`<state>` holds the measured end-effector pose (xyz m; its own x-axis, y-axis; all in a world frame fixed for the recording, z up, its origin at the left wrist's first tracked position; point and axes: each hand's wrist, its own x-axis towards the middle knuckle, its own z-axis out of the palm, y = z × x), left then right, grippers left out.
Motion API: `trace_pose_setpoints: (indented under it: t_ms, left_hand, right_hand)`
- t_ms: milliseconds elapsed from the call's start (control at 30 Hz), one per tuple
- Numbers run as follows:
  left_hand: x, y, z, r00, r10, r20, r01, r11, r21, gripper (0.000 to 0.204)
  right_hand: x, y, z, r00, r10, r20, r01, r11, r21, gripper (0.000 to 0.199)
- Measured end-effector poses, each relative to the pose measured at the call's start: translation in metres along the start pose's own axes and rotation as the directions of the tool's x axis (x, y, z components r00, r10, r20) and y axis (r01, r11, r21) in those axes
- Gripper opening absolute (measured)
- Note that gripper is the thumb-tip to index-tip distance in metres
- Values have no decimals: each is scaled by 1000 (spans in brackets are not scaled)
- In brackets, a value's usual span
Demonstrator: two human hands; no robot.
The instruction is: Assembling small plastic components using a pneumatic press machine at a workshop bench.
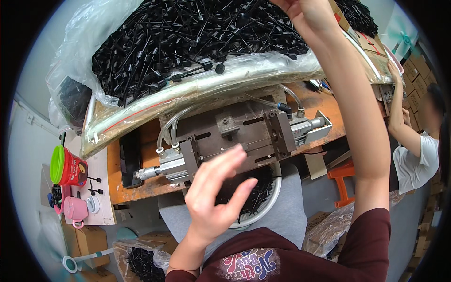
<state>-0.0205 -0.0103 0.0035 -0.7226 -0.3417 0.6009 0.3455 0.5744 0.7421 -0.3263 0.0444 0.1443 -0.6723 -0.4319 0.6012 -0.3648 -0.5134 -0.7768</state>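
My left hand [217, 189] hovers open, fingers spread, just in front of a metal press fixture [235, 134] with pneumatic cylinders and clear hoses, bolted on an orange bench [123, 181]. Under that hand a round bowl [271, 199] of small black plastic parts rests on my lap. My right arm stretches up and away to the big heap of black plastic parts [188, 37] in clear plastic sheeting. My right hand [300, 8] is at the top edge over that heap, mostly cut off, so its fingers cannot be made out.
A red cup with a green lid [68, 167] and a pink mug [75, 209] stand on a white board at the left. Another person in a white shirt [416, 155] works at the right. Cardboard boxes and bags of black parts [138, 258] lie on the floor.
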Motion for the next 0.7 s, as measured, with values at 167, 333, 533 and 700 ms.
trace_pose_setpoints:
  t_ms: [167,333,533,700]
  left_hand:
    - [15,-1,1,950,-312,-34,241,794,-558,74]
    - [3,-4,-5,917,-369,154,374,657,-655,54]
    - [-21,-4,-15,987,-151,51,160,930,-331,37]
    - [-22,-11,-5,994,-102,45,99,992,80,36]
  right_hand:
    - [-98,-17,44,984,152,90,-164,977,133,14]
    - [-171,-15,35,863,453,223,-504,797,333,18]
    - [-190,-4,14,881,468,74,-466,826,317,13]
    - [-199,-17,-1,853,514,87,-521,839,158,14]
